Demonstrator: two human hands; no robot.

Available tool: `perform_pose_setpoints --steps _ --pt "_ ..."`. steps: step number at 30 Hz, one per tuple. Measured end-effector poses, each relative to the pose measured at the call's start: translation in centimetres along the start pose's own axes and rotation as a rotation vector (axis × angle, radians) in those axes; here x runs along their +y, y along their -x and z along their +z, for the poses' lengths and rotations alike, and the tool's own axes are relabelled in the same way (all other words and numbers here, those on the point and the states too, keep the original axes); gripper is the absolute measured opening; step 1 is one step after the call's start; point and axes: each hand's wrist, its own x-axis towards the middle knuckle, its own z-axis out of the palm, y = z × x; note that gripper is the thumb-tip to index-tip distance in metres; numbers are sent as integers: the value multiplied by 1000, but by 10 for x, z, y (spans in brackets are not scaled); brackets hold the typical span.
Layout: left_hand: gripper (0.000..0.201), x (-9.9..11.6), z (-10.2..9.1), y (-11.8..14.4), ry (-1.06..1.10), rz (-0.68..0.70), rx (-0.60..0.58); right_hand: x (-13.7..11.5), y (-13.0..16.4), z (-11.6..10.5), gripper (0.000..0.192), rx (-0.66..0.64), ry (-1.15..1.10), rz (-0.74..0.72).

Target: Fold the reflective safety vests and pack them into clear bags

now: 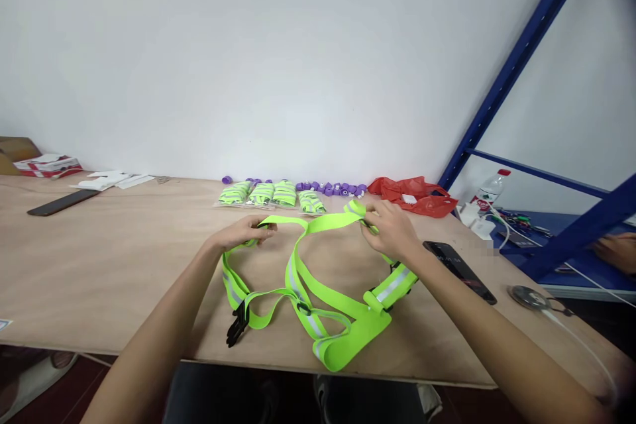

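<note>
Head view looks down on a plywood table (pixel 99 265) where a neon-green reflective strap harness (pixel 318 305) lies spread out in loops at the middle. The left hand (pixel 243 233) rests on the harness's upper-left bend, at about 10 o'clock from the harness centre, fingers curled down and pinching the green webbing against the table. The right hand (pixel 390 228) sits at about 2 o'clock from the centre, its fingers closed on the top right end of the same strap, which runs between the two hands in a shallow arch. Silver reflective bands show along the lower loops, and a black buckle (pixel 237 330) hangs at the harness's 8 o'clock edge, near the table's front lip.

Beyond the hands, at 12 o'clock, four folded green packets (pixel 271 195) lie in a row near the wall, with a line of small purple caps (pixel 330 188) just behind and to the right of them. A red plastic bag (pixel 417 195) lies at 1 o'clock from the harness. A dark phone (pixel 460 270) lies face up just right of the right forearm, at 3 o'clock. Far left, at 9 o'clock, a long black flat bar (pixel 62 202) and some white papers (pixel 112 179) lie near the wall. At the right edge stands a blue metal rack (pixel 571 238), with a clear bottle (pixel 489 191) beside it and another person's hand (pixel 619 252) on its shelf.
</note>
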Motion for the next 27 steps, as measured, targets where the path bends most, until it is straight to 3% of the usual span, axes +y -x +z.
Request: perform_pose_setpoints --steps 4,7,9,13,16,18,21,23,25,27 --pt "32 9 -15 12 126 6 -137 12 -7 -22 9 168 43 -17" --pt "35 22 -20 18 204 57 -129 18 -13 -40 9 248 90 -28" --pt "34 39 -22 21 126 72 -88 21 -16 -52 11 252 82 -84" --pt "25 81 -20 25 -298 106 135 18 -18 -72 17 103 -14 -193" --pt "13 105 -17 24 -591 135 398 9 -19 -82 21 -9 -107 -41" --pt "9 114 -16 23 -622 150 546 3 -20 -86 20 -37 -230 115" --pt "14 121 -16 20 -377 153 657 -2 -20 -91 16 -125 -545 314" --pt "19 124 -18 18 -127 157 689 -3 -19 -96 37 -234 -776 374" --pt "24 129 -20 18 99 163 696 -4 -18 -103 49 -348 -936 353" --pt "29 134 -21 19 266 159 671 -6 -18 -111 44 -441 -973 288"
